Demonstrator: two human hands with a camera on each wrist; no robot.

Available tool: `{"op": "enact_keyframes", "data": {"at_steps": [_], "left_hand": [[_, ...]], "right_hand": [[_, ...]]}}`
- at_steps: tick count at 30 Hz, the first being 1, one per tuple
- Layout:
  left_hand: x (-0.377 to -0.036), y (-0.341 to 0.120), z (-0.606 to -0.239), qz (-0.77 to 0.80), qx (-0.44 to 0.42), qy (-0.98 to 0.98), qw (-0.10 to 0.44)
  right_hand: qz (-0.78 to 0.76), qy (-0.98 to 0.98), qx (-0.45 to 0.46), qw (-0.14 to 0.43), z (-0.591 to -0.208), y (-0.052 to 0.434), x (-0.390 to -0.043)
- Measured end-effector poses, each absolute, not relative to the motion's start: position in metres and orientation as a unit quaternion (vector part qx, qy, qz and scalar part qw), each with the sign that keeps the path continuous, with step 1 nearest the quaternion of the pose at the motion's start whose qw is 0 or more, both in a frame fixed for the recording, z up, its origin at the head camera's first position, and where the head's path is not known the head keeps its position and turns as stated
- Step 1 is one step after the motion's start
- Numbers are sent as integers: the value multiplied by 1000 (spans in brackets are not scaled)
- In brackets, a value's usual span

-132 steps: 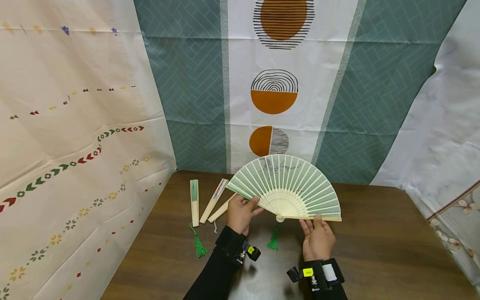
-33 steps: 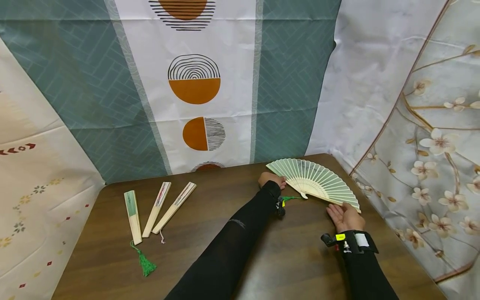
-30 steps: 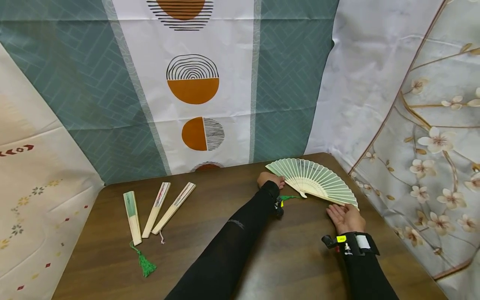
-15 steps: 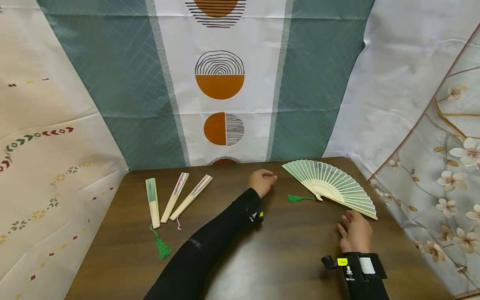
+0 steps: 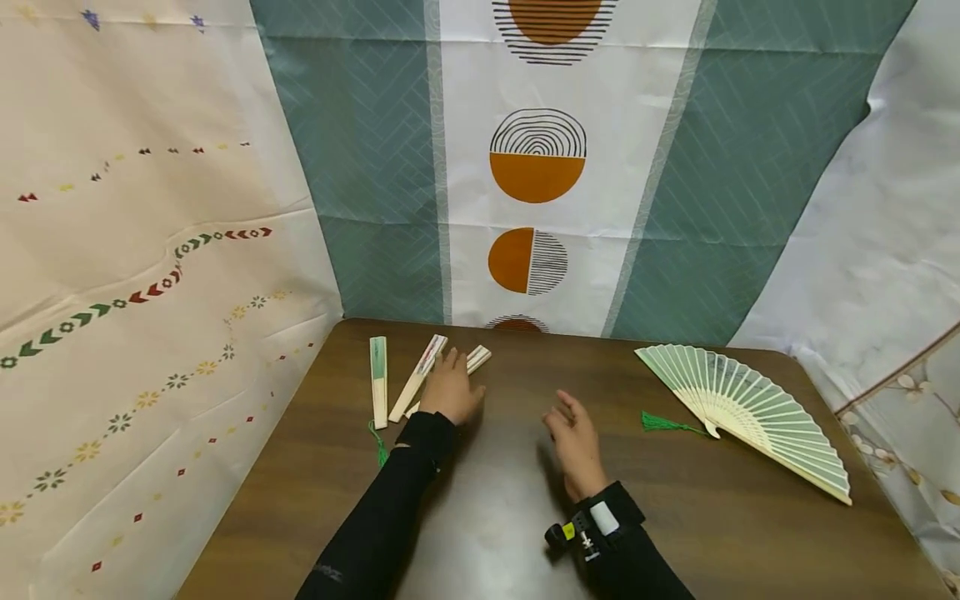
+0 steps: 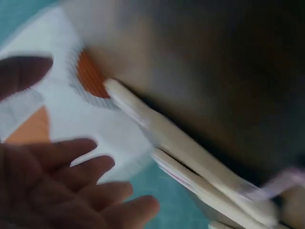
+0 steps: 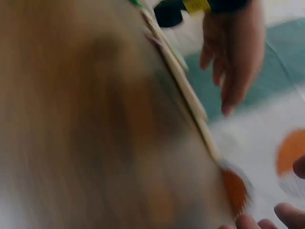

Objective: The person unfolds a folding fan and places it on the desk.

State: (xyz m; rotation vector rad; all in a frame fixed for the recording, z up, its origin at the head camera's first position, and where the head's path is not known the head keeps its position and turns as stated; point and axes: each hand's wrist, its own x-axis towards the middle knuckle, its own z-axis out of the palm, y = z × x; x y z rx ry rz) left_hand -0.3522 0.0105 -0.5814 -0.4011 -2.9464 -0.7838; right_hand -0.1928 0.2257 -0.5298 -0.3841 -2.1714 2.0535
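My left hand [image 5: 450, 390] is over the folded fans on the left of the table, its fingers extended and gripping nothing. It overlaps the right-hand folded fan [image 5: 477, 358] and the lower part of the middle folded fan [image 5: 420, 372] in the head view. The left wrist view puts my fingers [image 6: 86, 171] apart from the pale fan sticks [image 6: 178, 140]. Farther left lies a green-and-cream folded fan [image 5: 378, 379]. My right hand [image 5: 576, 442], relaxed and holding nothing, hovers over the middle of the table. A spread pale green fan [image 5: 750, 408] lies at the right.
A green tassel [image 5: 663, 422] trails left from the spread fan, and another green tassel [image 5: 382, 454] hangs off the leftmost folded fan, partly behind my sleeve. Patterned cloths [image 5: 375, 167] hang behind and beside the brown table [image 5: 510, 533].
The green fan, held spread in both hands earlier, has been carried right and let go on the table. Both hands have since swung left, the left one to the folded fans.
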Motion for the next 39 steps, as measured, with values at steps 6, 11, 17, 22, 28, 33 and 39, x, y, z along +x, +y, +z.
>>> {"op": "enact_keyframes", "data": {"at_steps": [6,11,17,22,28,33,39], "left_hand": [[-325,2,-600,-216,-134,-967,3],[-312,2,-603,-214,-153,-964,37],[-310,0,-609,-167,-185,-964,95],[-309,0,-609,-201,-174,-962,67],[-310,-4,-600,-261,-143,-955,-8],[-303,-6,-571,-345,-180,-919,-58],[-278,15,-506,-558,-213,-787,-156]], "right_hand": [[717,-686,-120,18,-552,191,-190],[743,-658,-121,21,-560,189,-190],[766,-633,-110,35,-564,188,-193],[771,-627,-109,36,-566,182,-196],[771,-626,-107,37,-567,178,-200],[776,-620,-116,25,-563,182,-203],[765,-632,-115,45,-531,201,-209]]}}
